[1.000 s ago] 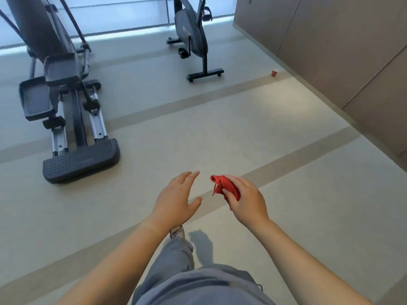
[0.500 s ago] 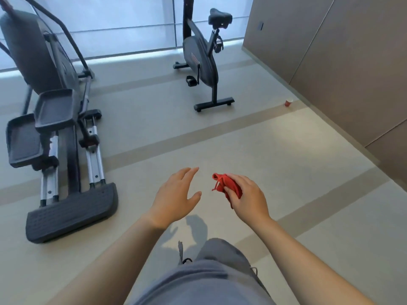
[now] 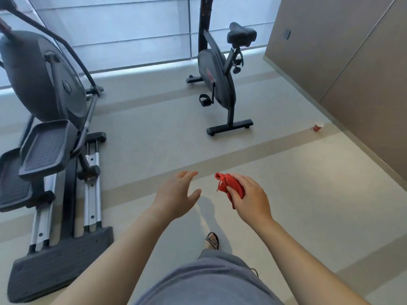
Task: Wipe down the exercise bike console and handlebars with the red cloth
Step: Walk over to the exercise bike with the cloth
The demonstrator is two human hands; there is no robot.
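Right hand grips the bunched red cloth; left hand beside it, fingers loosely spread.

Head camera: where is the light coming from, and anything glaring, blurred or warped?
Head view: daylight enters through the window behind the exercise bike, with glare along its sill; the wide lens bends the elliptical at the left edge; a soft shadow lies on the floor beneath the red cloth, which looks sharp.

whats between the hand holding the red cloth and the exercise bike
Between the right hand with the cloth and the bike lies only bare floor with one darker stripe, in the head view.
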